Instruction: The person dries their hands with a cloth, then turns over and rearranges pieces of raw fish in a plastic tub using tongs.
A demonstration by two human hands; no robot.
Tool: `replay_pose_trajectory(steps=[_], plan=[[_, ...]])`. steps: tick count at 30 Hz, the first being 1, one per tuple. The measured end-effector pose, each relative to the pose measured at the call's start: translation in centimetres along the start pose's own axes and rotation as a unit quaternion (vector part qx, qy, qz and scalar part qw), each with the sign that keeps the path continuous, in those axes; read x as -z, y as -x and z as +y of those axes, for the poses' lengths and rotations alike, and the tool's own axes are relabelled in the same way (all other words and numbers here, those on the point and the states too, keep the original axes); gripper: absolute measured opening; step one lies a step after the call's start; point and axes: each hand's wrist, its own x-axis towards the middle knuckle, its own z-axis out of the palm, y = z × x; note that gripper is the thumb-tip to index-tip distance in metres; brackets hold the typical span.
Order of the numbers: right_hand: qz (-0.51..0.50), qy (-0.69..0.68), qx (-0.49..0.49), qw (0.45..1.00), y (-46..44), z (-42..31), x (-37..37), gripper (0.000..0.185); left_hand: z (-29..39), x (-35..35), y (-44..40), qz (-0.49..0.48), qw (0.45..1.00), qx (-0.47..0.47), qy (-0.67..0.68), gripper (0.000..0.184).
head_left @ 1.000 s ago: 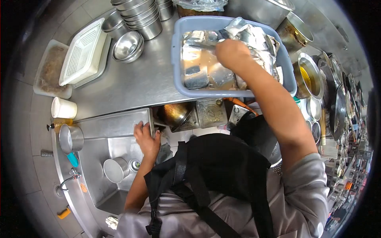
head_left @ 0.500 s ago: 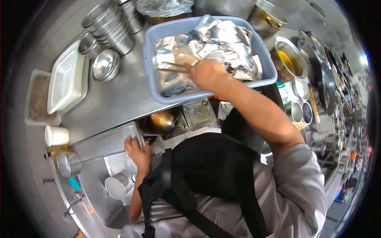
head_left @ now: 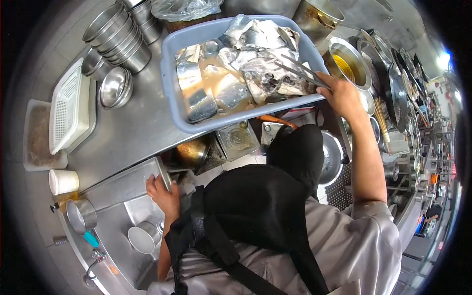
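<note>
A grey-blue plastic tub (head_left: pixel 231 119) holds cut pieces of silvery fish (head_left: pixel 231 91) in cloudy brownish liquid, with a heap of larger pieces at its right. My right hand (head_left: pixel 340 96) is at the tub's right front corner, closed around metal tongs (head_left: pixel 301 73). The tongs' two arms are spread over the fish heap, with nothing visible between them. Down at the left, my left hand (head_left: pixel 166 197) grips the raised metal edge of the sink (head_left: pixel 118 181), fingers on one side and thumb on the other.
Stacked steel pots (head_left: pixel 120 37) and steel bowls (head_left: pixel 115 88) stand left of the tub, beside a white basket (head_left: pixel 71 105). A small pot (head_left: pixel 143 237) lies in the sink. At the right are a pot of yellow liquid (head_left: pixel 361 73) and hanging pans. Metal tins (head_left: pixel 237 141) sit below the counter.
My right hand has swung right with the tongs, from the tub's left-middle to its right corner. The tongs' arms are wider apart. My left hand stays on the sink edge; the view has shifted slightly.
</note>
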Motion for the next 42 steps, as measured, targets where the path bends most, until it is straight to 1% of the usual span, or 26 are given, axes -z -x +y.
replay_pose_trajectory(steps=[2,4,7,10,14,17,19,20,22,23,25,29,31,32,34,38,40,42], plan=[[-0.006,0.008,-0.005,1.0,-0.4,0.3,-0.8,0.043,0.0,0.0,0.0,0.002,1.0,-0.001,0.002,0.055],[-0.038,0.025,-0.045,0.998,-1.2,0.0,-1.8,0.043,0.0,-0.1,0.0,-0.002,1.0,0.011,0.002,0.055],[-0.043,0.0,-0.055,0.998,-2.1,0.1,-2.9,0.043,0.2,0.0,0.0,-0.011,1.0,0.02,0.0,0.056],[-0.032,-0.028,-0.046,0.998,-2.4,1.2,-4.0,0.041,0.4,0.1,0.0,-0.013,1.0,0.024,-0.001,0.056],[-0.032,-0.033,-0.061,0.997,-2.2,1.2,-3.4,0.041,0.5,0.1,0.0,-0.012,1.0,0.024,0.0,0.055],[-0.016,-0.015,-0.038,0.999,-1.4,0.6,-2.7,0.04,0.4,0.3,0.0,-0.009,1.0,0.016,0.001,0.054],[0.044,-0.028,0.041,0.998,-0.3,-0.6,-1.6,0.039,0.8,0.4,-0.1,-0.008,1.0,0.022,0.002,0.054],[0.044,-0.03,0.043,0.998,-0.1,-1.0,-1.2,0.039,0.9,0.4,-0.1,-0.007,1.0,0.024,0.0,0.054],[0.061,0.008,0.098,0.993,0.1,-2.0,-0.5,0.04,0.9,0.5,0.0,-0.012,1.0,0.023,-0.001,0.054],[0.062,0.007,0.099,0.993,-0.2,-2.6,-0.1,0.04,0.8,0.5,0.0,-0.011,1.0,0.024,-0.002,0.054],[-0.006,0.064,0.085,0.994,-0.8,-3.4,0.6,0.041,0.8,0.4,0.0,-0.012,1.0,0.022,-0.004,0.054],[-0.001,0.073,0.052,0.996,-1.8,-2.7,0.3,0.042,0.8,0.5,0.0,-0.008,1.0,0.022,-0.001,0.055],[-0.021,0.093,0.008,0.995,-2.2,-2.0,-0.2,0.041,1.0,0.6,-0.1,-0.016,0.999,0.029,0.003,0.055],[-0.02,0.095,0.007,0.995,-2.4,-1.7,-0.6,0.041,1.0,0.6,-0.1,-0.016,0.999,0.028,0.005,0.055],[-0.055,0.113,-0.025,0.992,-2.7,-1.1,-1.3,0.041,1.0,0.6,0.0,-0.014,0.999,0.029,0.013,0.054],[-0.038,0.108,-0.014,0.993,-3.2,-1.2,-1.2,0.041,0.8,0.4,0.0,-0.008,1.0,0.022,0.006,0.055],[0.013,0.055,-0.003,0.998,-3.5,-2.1,-0.7,0.041,0.8,0.5,0.0,-0.009,1.0,0.014,0.002,0.055],[0.004,0.058,0.003,0.998,-4.8,-3.0,-1.1,0.04,0.8,0.5,0.0,-0.011,1.0,0.018,0.006,0.054]])
